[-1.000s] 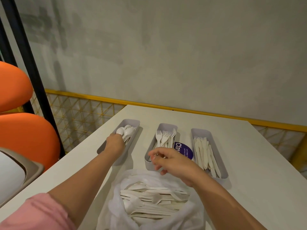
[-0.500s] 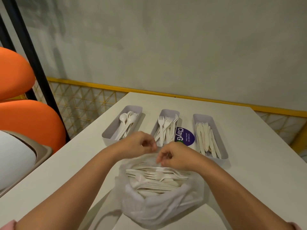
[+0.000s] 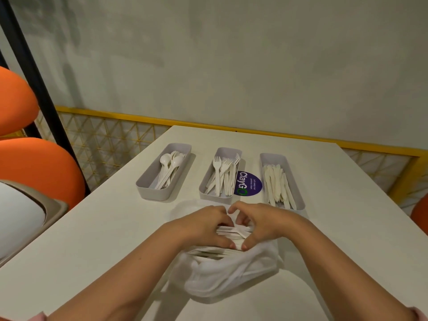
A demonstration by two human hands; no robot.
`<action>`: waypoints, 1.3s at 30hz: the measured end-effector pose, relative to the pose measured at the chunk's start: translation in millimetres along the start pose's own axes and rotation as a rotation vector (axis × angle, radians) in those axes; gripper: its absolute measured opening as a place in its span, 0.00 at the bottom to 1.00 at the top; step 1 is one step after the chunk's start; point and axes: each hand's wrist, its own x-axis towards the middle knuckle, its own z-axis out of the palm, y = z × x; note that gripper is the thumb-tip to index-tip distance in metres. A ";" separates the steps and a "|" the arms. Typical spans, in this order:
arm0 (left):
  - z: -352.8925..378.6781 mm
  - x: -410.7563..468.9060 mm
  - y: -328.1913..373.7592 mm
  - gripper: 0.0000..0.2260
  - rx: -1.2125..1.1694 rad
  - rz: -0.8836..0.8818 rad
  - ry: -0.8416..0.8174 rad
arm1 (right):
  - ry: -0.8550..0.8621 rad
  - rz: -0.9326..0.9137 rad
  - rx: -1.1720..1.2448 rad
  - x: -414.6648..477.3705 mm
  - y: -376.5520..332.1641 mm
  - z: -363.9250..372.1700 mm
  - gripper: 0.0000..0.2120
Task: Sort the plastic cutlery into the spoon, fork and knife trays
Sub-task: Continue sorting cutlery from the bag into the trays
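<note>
Reaching into the thin white plastic bag (image 3: 227, 274) closest to the person, the left hand (image 3: 203, 225) and right hand (image 3: 261, 223) are curling fingers and thumbs round a bundle of white plastic cutlery (image 3: 231, 230). Lifting out one kind at a time is probably going to stop pieces snagging the film. Beyond, the grey spoon tray (image 3: 152, 195), fork tray (image 3: 215, 198) and knife tray (image 3: 273, 158) are sitting apart in a row. A round purple sticker (image 3: 249, 184) is lying between the last two, and the white table (image 3: 104, 228) is offering open room on either side.
</note>
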 end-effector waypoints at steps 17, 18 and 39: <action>1.9 -13.3 -7.9 0.16 -0.038 0.049 0.120 | 0.189 0.047 0.096 -8.9 44.5 5.1 0.12; 2.4 -14.6 -9.1 0.17 -0.035 0.054 0.111 | 0.204 0.051 0.092 -8.0 45.0 5.0 0.12; -13.9 -25.0 -12.9 0.08 -0.154 0.045 0.125 | 0.254 0.075 0.187 -5.7 48.5 6.3 0.10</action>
